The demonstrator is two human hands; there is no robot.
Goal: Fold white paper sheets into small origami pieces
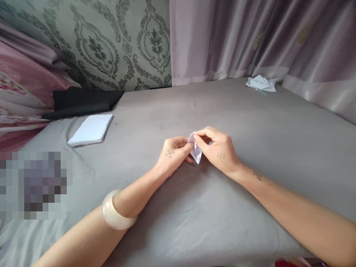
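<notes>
A small piece of folded white paper is held between both hands above the grey cloth, its lower end coming to a point. My left hand pinches its left side, the thumb lying across the front. With thumb and fingertips, my right hand grips the upper right edge. The fingers behind the paper are partly hidden. A thick cream bangle circles the left forearm.
To the left lies a stack of white paper sheets, with folded black cloth behind it. Several folded white papers sit at the far right beside a thin greenish stick. Curtains hang along the back. A blurred patch covers something at left.
</notes>
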